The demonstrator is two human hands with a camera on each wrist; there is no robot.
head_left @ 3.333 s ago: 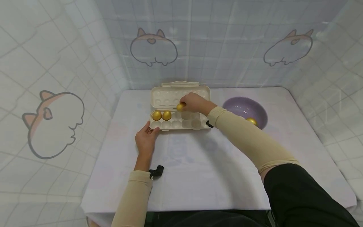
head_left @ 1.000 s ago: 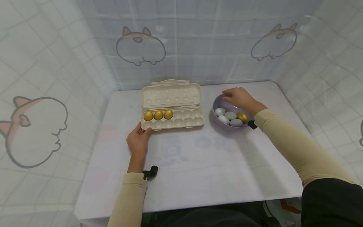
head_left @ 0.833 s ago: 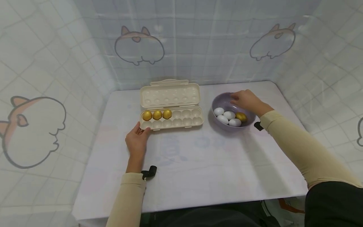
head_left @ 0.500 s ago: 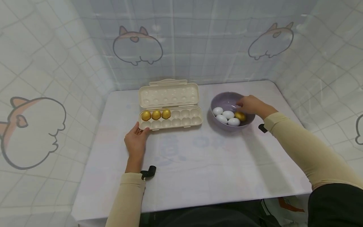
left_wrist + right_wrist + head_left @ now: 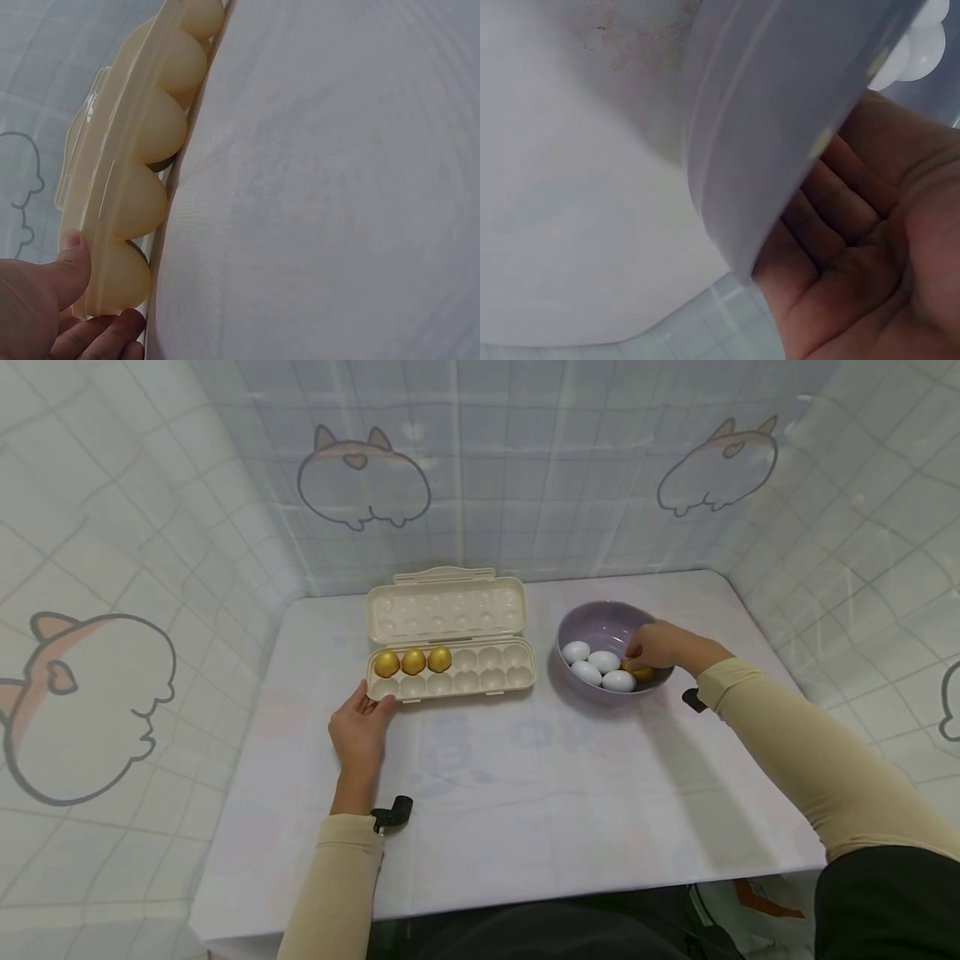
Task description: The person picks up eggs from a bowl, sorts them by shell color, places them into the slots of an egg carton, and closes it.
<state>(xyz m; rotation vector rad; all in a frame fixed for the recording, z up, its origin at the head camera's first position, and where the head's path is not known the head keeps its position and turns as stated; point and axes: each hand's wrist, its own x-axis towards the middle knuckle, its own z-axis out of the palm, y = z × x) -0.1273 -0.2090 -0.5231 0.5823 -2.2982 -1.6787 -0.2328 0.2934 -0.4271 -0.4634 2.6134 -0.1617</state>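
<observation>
My left hand (image 5: 357, 735) grips the near left corner of an open cream plastic egg carton (image 5: 477, 682). In the left wrist view, its thumb (image 5: 75, 259) lies on the rim while the fingers curl beneath the end cup. Three golden eggs (image 5: 413, 662) sit side by side in the carton's back row, from the left end. My right hand (image 5: 663, 645) reaches into a purple bowl (image 5: 596, 620) and pinches a golden egg (image 5: 642, 676), partly covered by the fingers. The bowl wall hides those fingertips in the right wrist view.
Several white eggs (image 5: 604, 662) lie in the left part of the bowl, right beside the golden one. The carton's lid (image 5: 447, 612) leans back, close to the rear wall. A white cloth covers the table (image 5: 487, 827), with patterned walls on three sides.
A third golden egg has gone from my right hand into the carton. That hand has moved right to the bowl and down onto the golden egg there. The left hand keeps its grip.
</observation>
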